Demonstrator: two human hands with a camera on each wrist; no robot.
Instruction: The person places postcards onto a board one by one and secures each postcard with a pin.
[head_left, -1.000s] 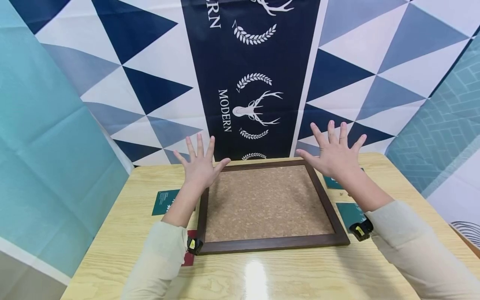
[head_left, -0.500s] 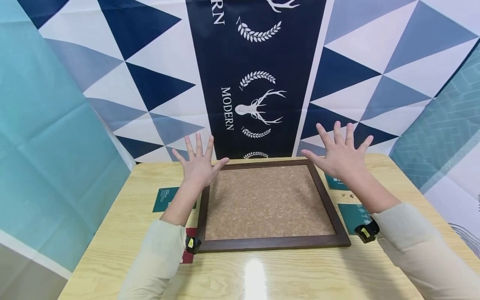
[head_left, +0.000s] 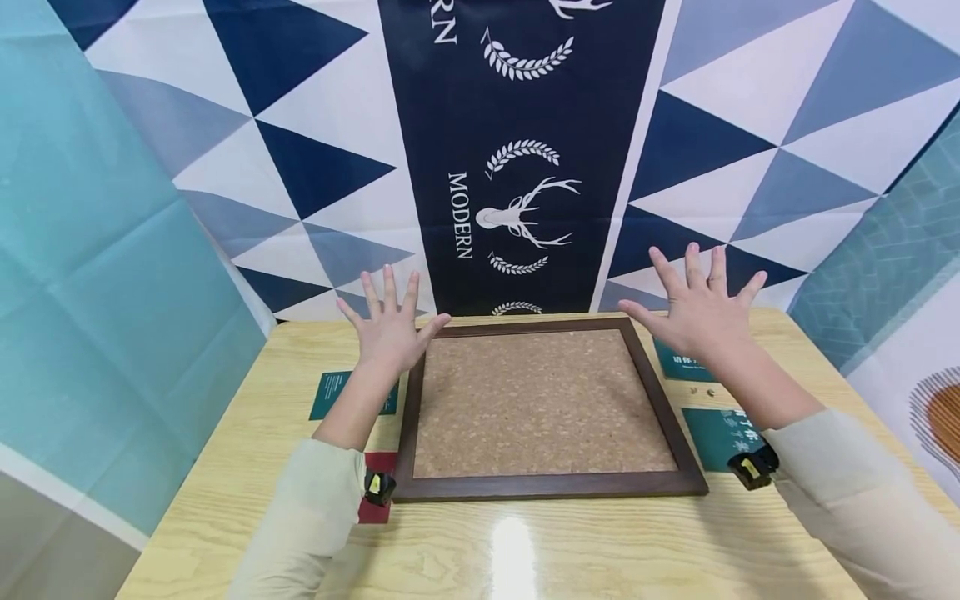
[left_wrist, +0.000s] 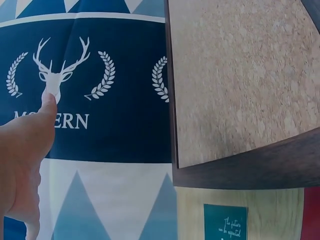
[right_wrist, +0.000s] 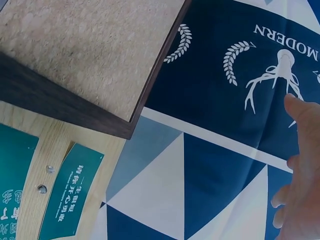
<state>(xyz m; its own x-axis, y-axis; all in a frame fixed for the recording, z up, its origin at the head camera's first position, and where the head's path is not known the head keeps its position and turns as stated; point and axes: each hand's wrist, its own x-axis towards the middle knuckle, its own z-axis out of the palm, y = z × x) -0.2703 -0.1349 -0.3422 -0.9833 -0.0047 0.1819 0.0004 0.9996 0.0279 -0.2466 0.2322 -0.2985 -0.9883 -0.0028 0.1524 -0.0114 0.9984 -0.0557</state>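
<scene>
A cork board [head_left: 540, 404] in a dark brown wooden frame lies in the middle of the table. My left hand [head_left: 387, 337] is raised near its far left corner, fingers straight and spread, holding nothing. Past the far right corner, my right hand [head_left: 701, 312] hovers with its fingers fanned out and nothing in it. Beneath the right forearm are two green cards, a far one [head_left: 678, 360] and a nearer one [head_left: 711, 437], partly covered. Two small metal pins show between them, one pin [right_wrist: 42, 189] clearest in the right wrist view.
Left of the frame lies a green card [head_left: 327, 393], partly behind the left forearm. A red card [head_left: 378, 508] sits by the near left corner. The wooden table [head_left: 450, 550] ends at a patterned cloth backdrop [head_left: 525, 117], with a teal cloth [head_left: 97, 275] along the left.
My right hand has shifted a little to the right, and my left hand slightly to the left. The view has tilted slightly. Both hands stay spread, and the board and cards lie as before.
</scene>
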